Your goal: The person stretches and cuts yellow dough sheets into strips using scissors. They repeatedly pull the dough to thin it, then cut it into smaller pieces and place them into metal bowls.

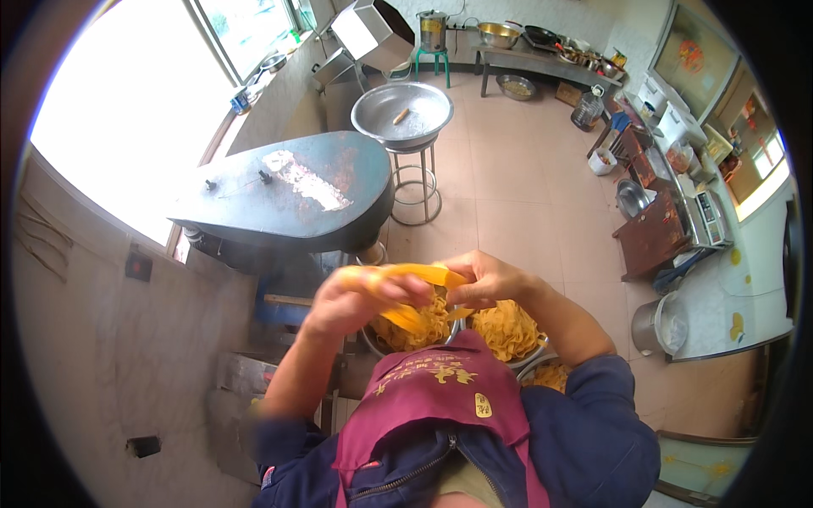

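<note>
My left hand (343, 300) is closed round a wide, flat yellow strip (425, 273) that looks like noodle dough. The thumb and fingers of my right hand (493, 279) pinch the strip's other end, so it spans the gap between both hands. Part of it hangs in a loop below my left fingers, which are slightly blurred. Right under the hands stands a metal bowl (369, 340) heaped with cut yellow strips. A second heap of strips (506, 328) fills another bowl below my right wrist, and a third heap (546, 375) is partly hidden by my right arm.
A dark machine with a rounded top (339, 169) stands ahead on the left. Beyond it, a wide metal basin (402, 97) rests on a round stool (415, 190). Along the right wall are a cluttered counter (669, 161) and a metal pot (650, 326). A low bench (508, 59) holds cookware at the back.
</note>
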`<state>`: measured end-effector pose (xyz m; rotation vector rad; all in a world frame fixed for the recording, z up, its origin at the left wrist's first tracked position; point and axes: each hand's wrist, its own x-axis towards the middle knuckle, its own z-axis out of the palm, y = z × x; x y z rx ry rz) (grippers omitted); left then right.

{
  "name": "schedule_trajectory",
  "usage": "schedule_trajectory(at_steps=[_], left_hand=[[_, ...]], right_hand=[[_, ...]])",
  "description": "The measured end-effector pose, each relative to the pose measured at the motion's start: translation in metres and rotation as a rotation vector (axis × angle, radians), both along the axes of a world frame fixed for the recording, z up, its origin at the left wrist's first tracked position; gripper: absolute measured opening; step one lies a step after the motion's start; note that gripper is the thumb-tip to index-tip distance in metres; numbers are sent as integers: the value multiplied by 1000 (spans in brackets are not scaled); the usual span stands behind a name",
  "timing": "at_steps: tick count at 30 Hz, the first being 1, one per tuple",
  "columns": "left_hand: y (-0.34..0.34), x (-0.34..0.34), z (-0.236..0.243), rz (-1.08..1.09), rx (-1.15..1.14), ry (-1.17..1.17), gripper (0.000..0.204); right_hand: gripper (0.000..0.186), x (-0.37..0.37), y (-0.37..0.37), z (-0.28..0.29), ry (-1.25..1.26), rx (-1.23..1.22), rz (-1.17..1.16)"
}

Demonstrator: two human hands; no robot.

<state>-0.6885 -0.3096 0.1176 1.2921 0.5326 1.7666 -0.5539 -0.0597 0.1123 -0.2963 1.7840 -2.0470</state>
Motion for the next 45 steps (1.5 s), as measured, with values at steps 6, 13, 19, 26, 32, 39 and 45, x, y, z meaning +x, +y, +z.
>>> schedule_trajectory(at_steps=[6, 13, 19, 26, 32, 39, 45], left_hand=[[-108, -40, -10, 476, 71, -82, 53], [-247, -79, -13, 1263, -2, -15, 51], [-296, -92, -3, 1685, -299, 314, 50], [-216, -70, 14, 1265, -209, 399, 59], [-74, 9, 20, 479, -233, -275, 84], [27, 43, 27, 266, -108, -546, 81], [25, 25, 16, 427, -340, -247, 52]], right_hand=[[27, 69, 109, -52, -23, -356, -296], [33, 167, 269, -102, 94, -612, -1213], [45, 270, 406, -144, 200, -343, -1557], [48, 205, 326, -90, 141, -229, -1175], [78, 81, 111, 12, 189, -8, -484], [85, -4, -25, 18, 382, 14, -212], [94, -14, -31, 35, 60, -52, -204]])
